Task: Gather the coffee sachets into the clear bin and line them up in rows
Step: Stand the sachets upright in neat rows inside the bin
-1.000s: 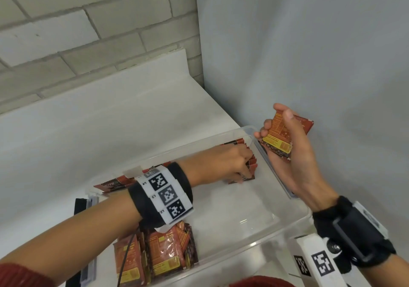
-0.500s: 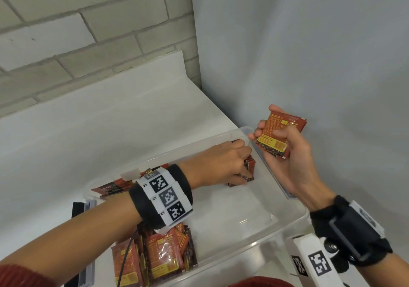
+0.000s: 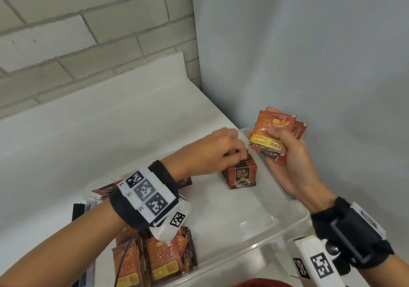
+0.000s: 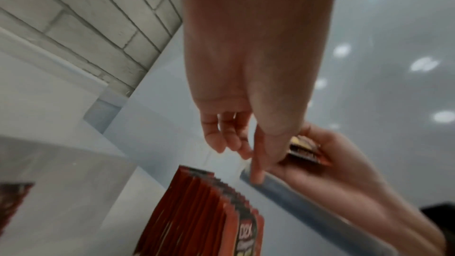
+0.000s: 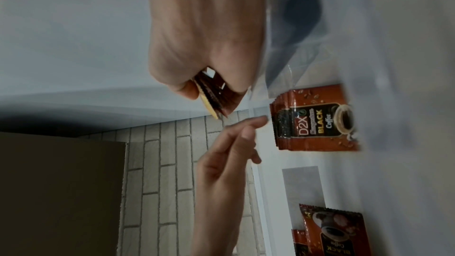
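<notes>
— What is held by the right hand [image 3: 294, 160]?

— A small fan of coffee sachets [image 3: 273, 135] is gripped there, the thumb pressed across the printed face and the fingers curled behind. The bundle is held above the far right edge of the clear bin [image 3: 294, 224], close to the grey wall [image 3: 309, 54].

— And the left hand [image 3: 212, 151]?

— It is seen over the far end of the bin, fingers bent downward at the top of the standing row of sachets [image 3: 242, 175]. From the left wrist view the fingers [image 4: 221, 135] are loosely curled and nothing is seen held between them; whether the row's top edge is touched cannot be told.

— How is the row arranged?

— The sachets are stood on edge, packed face to back, against the bin's far right corner, with a "D2X Black Coffee" front turned toward the camera.

— Are other sachets seen?

— A loose pile [image 3: 152, 262] is lain at the near left of the bin, under the left wrist, and a few more sachets [image 3: 106, 190] are seen at the far left. The bin is set on a white counter [image 3: 99, 127] against a brick wall [image 3: 88, 21].
</notes>
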Tool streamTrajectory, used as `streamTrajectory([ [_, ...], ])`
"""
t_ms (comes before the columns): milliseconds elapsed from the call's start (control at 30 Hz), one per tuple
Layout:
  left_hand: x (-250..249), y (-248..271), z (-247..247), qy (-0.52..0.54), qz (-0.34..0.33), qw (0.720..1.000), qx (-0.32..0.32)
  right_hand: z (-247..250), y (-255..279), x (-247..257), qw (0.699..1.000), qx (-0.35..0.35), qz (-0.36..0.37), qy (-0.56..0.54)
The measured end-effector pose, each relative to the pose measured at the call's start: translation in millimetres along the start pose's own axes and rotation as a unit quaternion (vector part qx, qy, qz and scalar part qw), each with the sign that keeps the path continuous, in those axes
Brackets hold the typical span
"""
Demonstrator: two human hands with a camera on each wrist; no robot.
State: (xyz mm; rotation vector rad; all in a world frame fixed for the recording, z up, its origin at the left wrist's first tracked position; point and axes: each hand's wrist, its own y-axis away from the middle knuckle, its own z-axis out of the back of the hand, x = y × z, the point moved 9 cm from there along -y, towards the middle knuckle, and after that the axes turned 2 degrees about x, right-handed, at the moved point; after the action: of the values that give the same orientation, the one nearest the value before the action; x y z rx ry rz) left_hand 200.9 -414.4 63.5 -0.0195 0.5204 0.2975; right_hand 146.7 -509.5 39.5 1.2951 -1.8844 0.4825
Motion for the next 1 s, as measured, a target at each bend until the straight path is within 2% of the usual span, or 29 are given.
streamTrajectory([
  [133, 2.2, 8.8, 38.0, 0.064, 0.056, 0.987, -0.135, 0.8, 0.9, -1.4, 0.998, -0.005, -0.003, 0.060],
  [200, 0.8, 11.5, 46.5, 0.109, 0.071, 0.978, -0.163, -2.4, 1.5, -0.2, 0.998, 0.008, 0.003, 0.067],
  [333, -5.9, 10.4, 44.3, 0.195, 0.057, 0.968, -0.148, -12.3, 3.3, 0.5, 0.996, 0.052, 0.015, 0.071],
  [600, -6.4, 13.8, 50.9, 0.322, 0.027, 0.929, -0.179, -19.3, 3.6, -6.0, 0.988, 0.110, -0.006, 0.108],
  [800, -8.3, 17.0, 56.7, 0.287, -0.008, 0.941, -0.180, -24.8, 2.5, -10.3, 0.989, 0.131, -0.042, 0.061],
  [1000, -8.6, 14.0, 51.3, 0.265, -0.032, 0.948, -0.173, -23.7, 8.4, -8.7, 0.983, 0.133, -0.040, 0.123],
])
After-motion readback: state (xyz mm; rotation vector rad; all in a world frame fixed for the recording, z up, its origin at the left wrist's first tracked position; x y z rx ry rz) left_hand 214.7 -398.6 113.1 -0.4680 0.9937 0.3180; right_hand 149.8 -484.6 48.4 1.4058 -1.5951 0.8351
